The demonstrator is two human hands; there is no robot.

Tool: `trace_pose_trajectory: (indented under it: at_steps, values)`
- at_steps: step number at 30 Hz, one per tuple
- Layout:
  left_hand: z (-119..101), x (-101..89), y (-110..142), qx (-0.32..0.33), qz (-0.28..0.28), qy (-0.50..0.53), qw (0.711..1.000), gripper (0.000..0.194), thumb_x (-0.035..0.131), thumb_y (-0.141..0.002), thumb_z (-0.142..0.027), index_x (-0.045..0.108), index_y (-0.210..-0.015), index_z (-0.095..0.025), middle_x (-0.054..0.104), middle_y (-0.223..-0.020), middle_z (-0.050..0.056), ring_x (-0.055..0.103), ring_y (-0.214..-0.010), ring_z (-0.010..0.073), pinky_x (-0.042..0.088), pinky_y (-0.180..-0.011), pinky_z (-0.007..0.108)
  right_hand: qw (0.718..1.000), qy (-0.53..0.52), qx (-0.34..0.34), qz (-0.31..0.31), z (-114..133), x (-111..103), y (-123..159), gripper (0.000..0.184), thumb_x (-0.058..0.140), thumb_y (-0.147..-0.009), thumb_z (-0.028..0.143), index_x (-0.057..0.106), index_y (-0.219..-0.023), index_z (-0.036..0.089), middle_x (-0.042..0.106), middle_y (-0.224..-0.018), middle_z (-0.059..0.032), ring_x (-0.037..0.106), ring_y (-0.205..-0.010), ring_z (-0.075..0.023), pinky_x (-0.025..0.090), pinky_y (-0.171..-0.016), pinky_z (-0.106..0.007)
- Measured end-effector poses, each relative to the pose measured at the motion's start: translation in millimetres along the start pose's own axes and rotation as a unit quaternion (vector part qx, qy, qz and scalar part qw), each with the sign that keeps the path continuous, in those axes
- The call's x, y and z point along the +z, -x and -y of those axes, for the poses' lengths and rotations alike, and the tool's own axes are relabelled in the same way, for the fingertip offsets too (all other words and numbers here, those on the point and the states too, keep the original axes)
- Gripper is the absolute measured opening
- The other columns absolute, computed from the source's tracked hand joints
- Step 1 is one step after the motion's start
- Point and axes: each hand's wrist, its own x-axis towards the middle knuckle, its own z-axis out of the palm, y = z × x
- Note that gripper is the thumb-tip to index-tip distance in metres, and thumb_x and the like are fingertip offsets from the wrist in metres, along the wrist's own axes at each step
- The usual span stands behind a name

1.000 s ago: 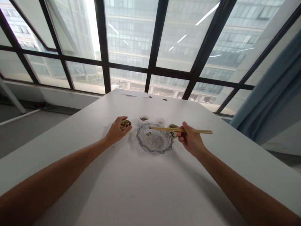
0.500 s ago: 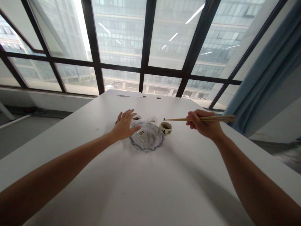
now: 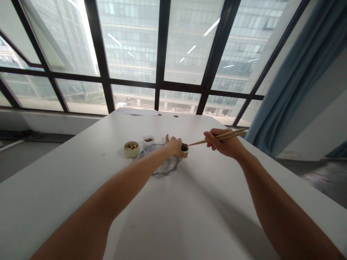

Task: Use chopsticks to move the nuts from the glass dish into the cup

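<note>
My left hand point(image 3: 175, 146) reaches across the clear glass bowl point(image 3: 173, 169) and has its fingers closed around a small cup point(image 3: 185, 151). My hand covers much of that cup, including its printed side. In my right hand point(image 3: 221, 142), I hold a pair of wooden chopsticks point(image 3: 200, 142) slanting down to the left. Their tips are at the cup's right rim, with a small dark speck by them. My left forearm hides part of the glass bowl.
Left of the glass bowl stands a pale green cup point(image 3: 131, 153) with several light brown pieces. Beside it is a small white container point(image 3: 148, 143) with dark bits. Papers point(image 3: 138, 112) and a brown disc point(image 3: 176, 116) lie at the table's far end, before the windows.
My left hand has moved right, from the bowl's left side to the small cup, and grips it. The chopstick tips have come down to the cup's rim. The pale green cup now shows.
</note>
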Motion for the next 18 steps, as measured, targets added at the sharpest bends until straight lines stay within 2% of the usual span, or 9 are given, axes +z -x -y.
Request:
trace_pose_trajectory:
  at_steps: [4, 9, 13, 18]
  values:
    - [-2.1, 0.6, 0.8, 0.043, -0.034, -0.017, 0.998, 0.083, 0.083, -0.06, -0.059, 0.054, -0.124, -0.015, 0.068, -0.118, 0.015, 0.056, -0.123, 0.0334, 0.006, -0.121, 0.058, 1.0, 0.014, 0.003, 0.016, -4.0, 0.8, 0.2, 0.058, 0.05, -0.095, 0.066, 0.066, -0.069, 0.017, 0.067, -0.054, -0.0065, 0.06, -0.043, -0.0151, 0.043, -0.042, -0.025]
    - [-6.1, -1.8, 6.5, 0.08, -0.07, -0.018, 0.994, 0.079, 0.084, -0.063, -0.054, 0.051, -0.125, -0.018, 0.068, -0.119, 0.013, 0.055, -0.124, 0.0321, 0.01, -0.12, 0.055, 1.0, 0.025, 0.004, 0.015, -7.4, 1.0, -0.5, 0.054, 0.05, -0.097, 0.061, 0.066, -0.069, 0.017, 0.067, -0.056, -0.0063, 0.06, -0.043, -0.0149, 0.044, -0.044, -0.026]
    - [-6.4, -2.1, 8.3, 0.08, -0.075, -0.022, 0.994, 0.078, 0.084, -0.063, -0.054, 0.051, -0.125, -0.018, 0.069, -0.12, 0.013, 0.056, -0.123, 0.0313, 0.01, -0.12, 0.054, 1.0, 0.027, 0.01, 0.013, -5.1, 1.5, -0.9, 0.054, 0.049, -0.097, 0.061, 0.065, -0.067, 0.018, 0.065, -0.052, -0.0052, 0.059, -0.043, -0.0152, 0.043, -0.045, -0.026]
    - [-5.5, -0.6, 6.3, 0.068, -0.052, -0.031, 0.996, 0.078, 0.081, -0.064, -0.06, 0.053, -0.124, -0.019, 0.069, -0.118, 0.012, 0.057, -0.122, 0.0322, 0.01, -0.12, 0.054, 0.998, 0.03, 0.033, 0.048, -2.1, 9.1, -2.2, 0.057, 0.053, -0.091, 0.068, 0.063, -0.062, 0.019, 0.062, -0.05, -0.0037, 0.056, -0.043, -0.0145, 0.039, -0.043, -0.025]
